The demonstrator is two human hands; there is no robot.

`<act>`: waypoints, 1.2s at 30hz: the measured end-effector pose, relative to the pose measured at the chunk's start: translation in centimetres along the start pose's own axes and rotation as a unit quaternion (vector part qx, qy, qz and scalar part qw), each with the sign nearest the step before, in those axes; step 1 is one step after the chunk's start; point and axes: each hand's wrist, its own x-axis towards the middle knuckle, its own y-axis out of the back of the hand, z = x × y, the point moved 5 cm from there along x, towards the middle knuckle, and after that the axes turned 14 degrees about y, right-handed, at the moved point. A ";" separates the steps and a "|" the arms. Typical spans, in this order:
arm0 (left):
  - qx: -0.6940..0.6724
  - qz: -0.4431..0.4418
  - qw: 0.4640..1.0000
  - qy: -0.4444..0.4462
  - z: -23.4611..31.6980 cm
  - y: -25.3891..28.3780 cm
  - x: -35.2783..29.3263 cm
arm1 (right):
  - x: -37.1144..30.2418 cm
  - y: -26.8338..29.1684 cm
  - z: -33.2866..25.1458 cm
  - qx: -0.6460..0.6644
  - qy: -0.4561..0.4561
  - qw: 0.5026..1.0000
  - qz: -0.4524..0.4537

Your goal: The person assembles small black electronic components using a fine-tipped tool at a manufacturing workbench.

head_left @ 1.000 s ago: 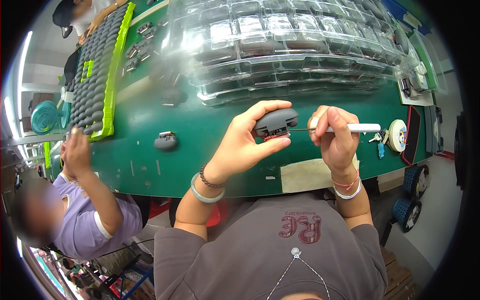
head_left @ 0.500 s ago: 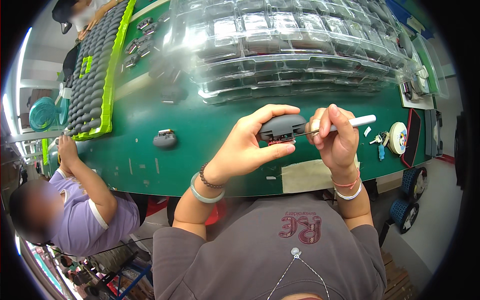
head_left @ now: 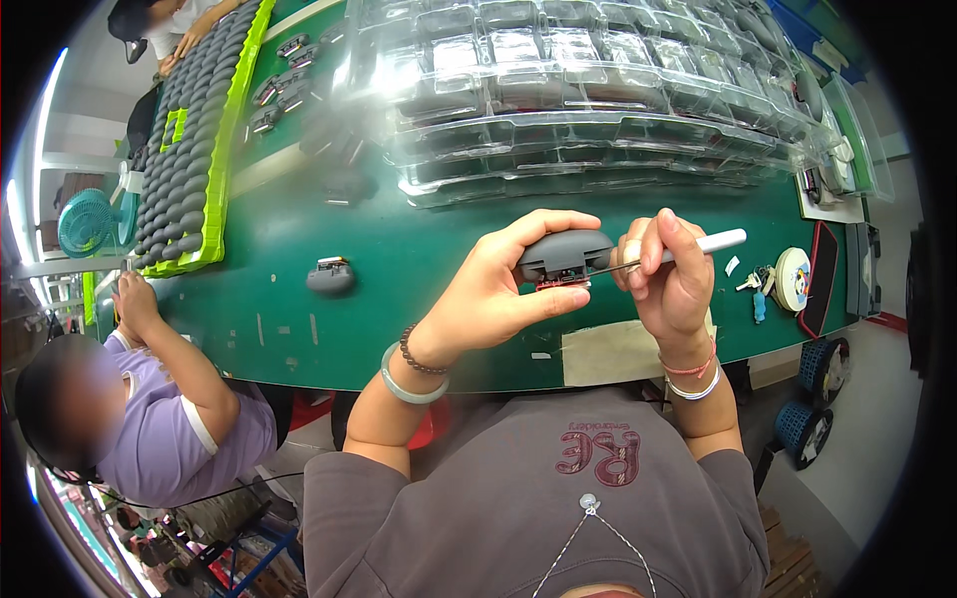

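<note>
My left hand (head_left: 503, 289) grips a dark grey computer mouse (head_left: 563, 254) above the green table's near edge, thumb under it and fingers curled over its top. A red circuit board shows at the mouse's underside. My right hand (head_left: 670, 277) is closed on a white-handled tool (head_left: 703, 243), whose thin metal tip points left into the mouse's side. The two hands are almost touching.
Another grey mouse (head_left: 330, 275) lies on the green table (head_left: 399, 249) to the left. Stacked clear plastic trays (head_left: 578, 90) fill the far side. A green rack of grey shells (head_left: 189, 149) stands far left. A person in a purple shirt (head_left: 150, 419) sits at my left. A tape roll (head_left: 793, 277) lies right.
Both hands have stayed together with the mouse and tool, shifting only slightly; the tool's handle has tilted up a little. The person on the left has moved their hand along the table edge.
</note>
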 end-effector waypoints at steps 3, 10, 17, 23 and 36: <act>-0.014 -0.003 1.000 0.004 -0.1 0.0 -0.1 | 0.0 0.0 0.5 0.036 -0.033 0.999 0.010; -0.010 0.025 1.000 -0.014 0.1 0.3 -0.2 | -0.3 0.0 2.5 0.186 -0.177 0.966 0.031; 0.024 0.038 0.999 -0.023 0.2 0.8 -0.2 | -0.2 0.1 1.9 0.096 -0.135 0.985 0.050; -0.033 0.028 0.998 0.042 -0.4 0.9 0.0 | 0.2 0.2 -1.3 -0.002 0.089 0.996 0.003; 0.011 -0.014 0.999 0.045 -0.7 -0.1 -0.1 | 0.2 -0.2 -1.4 -0.119 0.070 0.987 -0.080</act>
